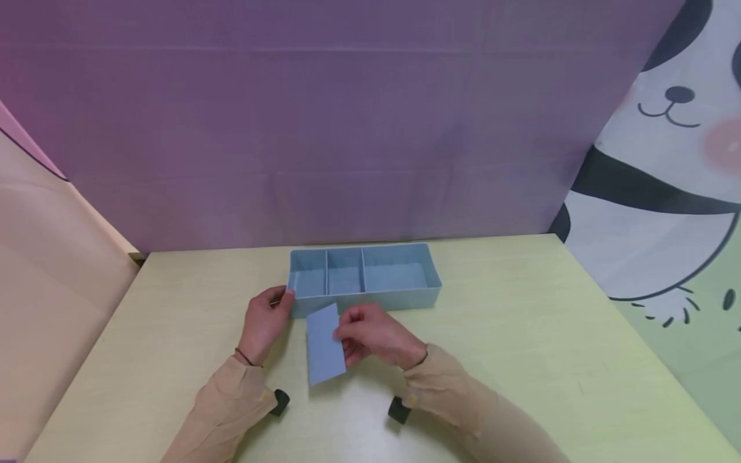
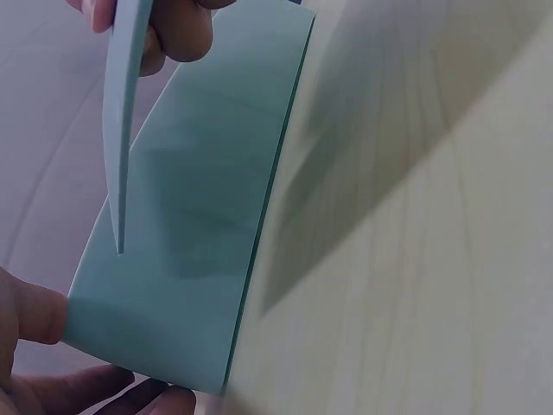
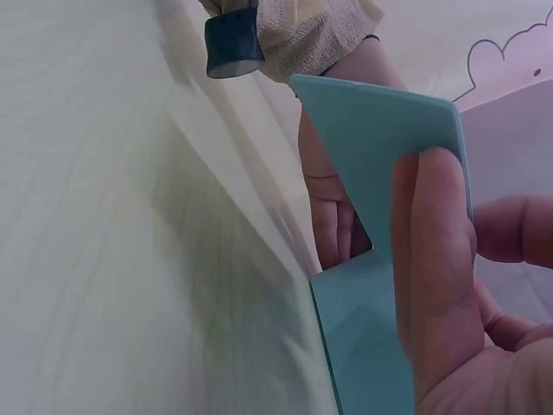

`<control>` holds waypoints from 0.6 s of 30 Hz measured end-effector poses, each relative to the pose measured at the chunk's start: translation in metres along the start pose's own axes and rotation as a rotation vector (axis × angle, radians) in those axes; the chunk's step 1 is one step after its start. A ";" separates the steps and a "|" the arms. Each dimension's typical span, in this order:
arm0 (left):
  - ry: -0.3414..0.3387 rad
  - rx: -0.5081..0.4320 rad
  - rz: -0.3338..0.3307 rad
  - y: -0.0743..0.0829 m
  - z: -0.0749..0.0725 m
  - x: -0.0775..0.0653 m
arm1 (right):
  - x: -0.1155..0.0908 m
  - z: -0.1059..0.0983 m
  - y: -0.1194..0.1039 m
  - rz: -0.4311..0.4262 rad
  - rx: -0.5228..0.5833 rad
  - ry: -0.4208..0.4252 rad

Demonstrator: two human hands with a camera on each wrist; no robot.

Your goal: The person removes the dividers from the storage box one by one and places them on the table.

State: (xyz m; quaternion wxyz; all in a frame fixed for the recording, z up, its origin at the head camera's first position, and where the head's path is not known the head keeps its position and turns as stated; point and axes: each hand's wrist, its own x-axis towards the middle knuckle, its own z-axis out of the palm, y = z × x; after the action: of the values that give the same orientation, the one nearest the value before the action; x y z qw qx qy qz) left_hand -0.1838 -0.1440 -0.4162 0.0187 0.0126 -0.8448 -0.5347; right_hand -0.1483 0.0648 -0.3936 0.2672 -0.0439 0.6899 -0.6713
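Note:
A light blue divided storage box (image 1: 365, 301) stands on the table, with two narrow compartments on its left and a wider one on its right. My left hand (image 1: 268, 321) grips the box's left end, thumb near the front corner and fingers along the end wall. Between the thumb and fingers of my right hand (image 1: 379, 334) is a thin flat blue divider panel (image 1: 325, 347), pinched by its right edge. This panel is held upright in front of the box's front wall. In the right wrist view, fingers (image 3: 445, 251) lie flat along one face of the panel (image 3: 380, 130).
Pale wood-look table (image 1: 521, 321) extends on both sides of the box. Behind the box, a purple cloth backdrop (image 1: 347, 128) rises at the table's far edge. A panda-print cloth (image 1: 666, 244) hangs on the right. Dark wrist devices (image 1: 399, 409) show below both sleeves.

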 end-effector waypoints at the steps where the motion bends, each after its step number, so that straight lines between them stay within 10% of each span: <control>1: -0.001 -0.003 -0.001 0.000 0.000 0.000 | -0.001 0.001 0.000 0.001 0.000 -0.005; 18: -0.002 -0.003 -0.011 0.002 0.001 -0.001 | 0.005 0.004 0.014 0.025 0.015 -0.021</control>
State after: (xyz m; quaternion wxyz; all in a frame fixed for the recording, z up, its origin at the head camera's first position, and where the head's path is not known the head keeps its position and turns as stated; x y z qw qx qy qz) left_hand -0.1825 -0.1427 -0.4150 0.0151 0.0168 -0.8438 -0.5361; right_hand -0.1464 0.0607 -0.4085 0.2830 -0.0402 0.6825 -0.6727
